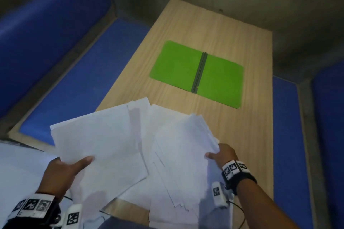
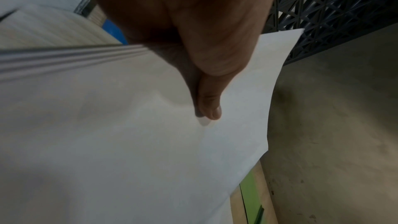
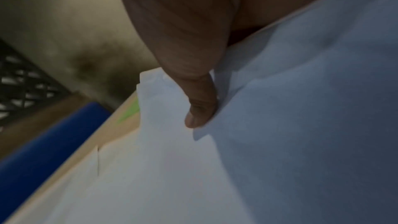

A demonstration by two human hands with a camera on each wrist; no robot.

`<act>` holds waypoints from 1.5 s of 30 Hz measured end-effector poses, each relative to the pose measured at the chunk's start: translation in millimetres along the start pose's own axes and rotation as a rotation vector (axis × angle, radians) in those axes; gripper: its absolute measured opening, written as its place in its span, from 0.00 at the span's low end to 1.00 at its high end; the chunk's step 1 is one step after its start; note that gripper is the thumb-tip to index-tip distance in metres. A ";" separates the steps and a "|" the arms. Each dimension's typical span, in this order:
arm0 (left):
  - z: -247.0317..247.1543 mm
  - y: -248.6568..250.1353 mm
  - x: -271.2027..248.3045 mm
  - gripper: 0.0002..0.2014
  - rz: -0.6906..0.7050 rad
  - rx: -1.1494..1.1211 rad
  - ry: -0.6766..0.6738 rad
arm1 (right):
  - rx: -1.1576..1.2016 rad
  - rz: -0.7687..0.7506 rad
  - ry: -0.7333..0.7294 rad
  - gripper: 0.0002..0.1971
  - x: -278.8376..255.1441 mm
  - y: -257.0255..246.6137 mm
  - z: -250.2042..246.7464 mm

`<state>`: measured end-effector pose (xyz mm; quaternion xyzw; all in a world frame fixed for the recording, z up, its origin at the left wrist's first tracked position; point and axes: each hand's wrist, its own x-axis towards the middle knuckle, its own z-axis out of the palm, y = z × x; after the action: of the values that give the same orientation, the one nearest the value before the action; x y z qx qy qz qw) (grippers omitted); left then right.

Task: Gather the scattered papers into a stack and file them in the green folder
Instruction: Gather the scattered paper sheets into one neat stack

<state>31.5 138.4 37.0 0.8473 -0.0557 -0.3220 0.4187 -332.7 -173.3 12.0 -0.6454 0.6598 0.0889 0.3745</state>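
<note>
Papers (image 1: 130, 154): white sheets lay fanned in a loose, uneven spread across the near end of the table, at about 6 o'clock in the head view, their edges not yet squared; they sat near the green folder but clear of it.
Table (image 1: 214, 29): a long light-wood top ran from the near edge away toward 12 o'clock, with the folder past its middle and the sheets at the near end.
Blue benches (image 1: 70, 72): padded blue seating flanked the table at 9 o'clock and 3 o'clock.
Green folder (image 1: 178, 65): it lay flat and opened wide on the wood at about 1 o'clock from the sheets, a dark spine (image 1: 199, 72) running down its centre and both green leaves bare.
Left hand (image 1: 65, 171): it gripped the left-hand bunch of sheets at 8 o'clock, thumb (image 2: 212, 106) pressed on top and the fingers hidden beneath the paper.
Right hand (image 1: 223, 154): it pinched the right edge of the fanned bunch at 4 o'clock, thumb (image 3: 200, 108) on the top sheet and the fingers out of sight below.
Wrist bands (image 1: 235, 170): black straps with black-and-white square markers sat on both wrists.
</note>
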 end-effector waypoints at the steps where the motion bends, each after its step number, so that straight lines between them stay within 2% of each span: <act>1: -2.9 1.1 -0.2 0.29 0.006 -0.004 0.005 | -0.004 0.000 0.014 0.19 -2.5 3.6 5.6; 5: -7.7 4.7 -3.3 0.21 0.004 -0.058 0.032 | -0.152 -0.019 0.048 0.31 -7.8 5.0 33.8; 9: -8.3 0.3 -3.7 0.23 -0.015 -0.064 0.042 | -0.095 -0.023 0.073 0.32 -15.0 0.0 42.4; 11: -8.2 -1.9 -4.1 0.23 -0.018 -0.052 0.041 | -0.055 -0.039 0.041 0.26 -15.5 1.5 39.2; 13: -8.1 -2.0 -5.5 0.24 -0.011 -0.055 0.040 | -0.011 -0.053 0.012 0.12 -19.5 5.8 28.6; 15: -8.6 -2.1 -6.5 0.24 -0.001 -0.067 0.035 | 0.065 -0.051 0.009 0.07 -24.5 14.3 12.0; 19: -11.1 -4.2 -5.6 0.25 -0.001 -0.104 0.041 | 0.202 -0.067 0.113 0.13 -38.4 34.4 -38.2; 23: -17.9 -5.5 -6.5 0.21 0.001 -0.136 0.054 | 0.391 -0.007 0.261 0.10 -59.2 49.9 -90.6; 26: -26.6 -4.8 -7.8 0.22 -0.020 -0.160 0.069 | 0.546 -0.023 0.353 0.11 -76.7 25.1 -113.1; 29: -38.0 -7.6 -5.8 0.23 -0.029 -0.166 0.102 | 0.461 -0.085 0.340 0.15 -90.7 -26.5 -116.1; 30: -41.7 -8.0 -4.7 0.24 -0.031 -0.166 0.106 | 0.472 -0.123 0.307 0.16 -94.2 -46.3 -107.9; 32: -46.4 -6.2 -4.1 0.21 -0.023 -0.190 0.115 | 0.520 -0.205 0.216 0.07 -91.2 -82.0 -75.9; 33: -48.0 -6.0 -3.7 0.19 -0.014 -0.211 0.115 | 0.538 -0.223 0.164 0.06 -84.7 -99.5 -54.8; 36: -48.3 -5.5 -4.0 0.16 -0.017 -0.246 0.129 | 0.377 -0.341 -0.027 0.15 -52.8 -136.5 19.8; 38: -47.6 -11.5 -0.4 0.14 -0.024 -0.239 0.137 | 0.205 -0.333 -0.105 0.15 -29.3 -146.6 68.5; 40: -48.1 -19.1 2.9 0.12 -0.036 -0.215 0.147 | 0.044 -0.316 -0.110 0.16 -16.7 -154.9 106.9; 42: -48.9 -22.6 3.7 0.13 -0.038 -0.199 0.155 | -0.093 -0.277 -0.052 0.21 -13.9 -161.5 128.5; 45: -48.4 -27.3 5.3 0.17 -0.067 -0.227 0.155 | -0.019 -0.173 -0.052 0.32 -12.6 -165.0 141.9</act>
<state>59.5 186.7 35.4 0.8182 0.0418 -0.2738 0.5038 -128.7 -103.1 -19.8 -0.7010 0.5907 0.0792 0.3916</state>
